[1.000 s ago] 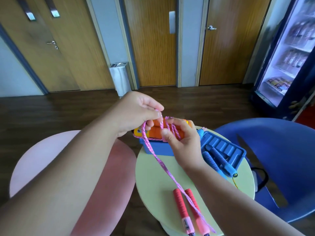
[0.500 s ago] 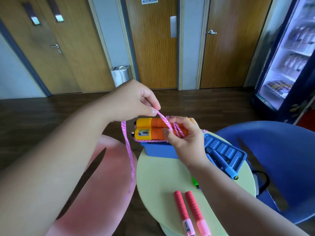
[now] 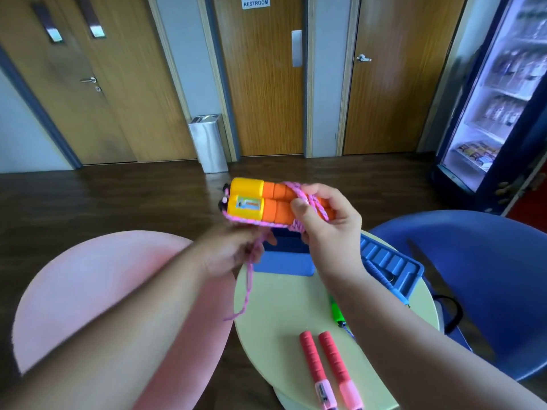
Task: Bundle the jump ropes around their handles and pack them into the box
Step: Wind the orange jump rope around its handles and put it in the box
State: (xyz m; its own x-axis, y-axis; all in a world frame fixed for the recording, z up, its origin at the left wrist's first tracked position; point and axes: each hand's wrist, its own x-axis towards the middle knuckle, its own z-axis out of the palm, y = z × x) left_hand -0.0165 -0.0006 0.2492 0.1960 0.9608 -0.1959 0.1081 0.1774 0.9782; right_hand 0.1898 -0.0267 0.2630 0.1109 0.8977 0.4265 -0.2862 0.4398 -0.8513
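One change: left hand (image 3: 233, 253) has dropped beneath the handles (image 3: 275, 207), gripping rope (image 3: 250, 279).

The left hand (image 3: 233, 253) was motion-blurred; its grip on the pink rope (image 3: 248, 288) could not be resolved. The right hand (image 3: 328, 229) covered the far ends of the orange handles (image 3: 272, 202), its forearm most of the green handle (image 3: 336, 311). The bottom edge cut off the red handles (image 3: 312, 359).

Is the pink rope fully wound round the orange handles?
Not fully: rope turns cross the handles, but a loose tail hangs from the left hand.
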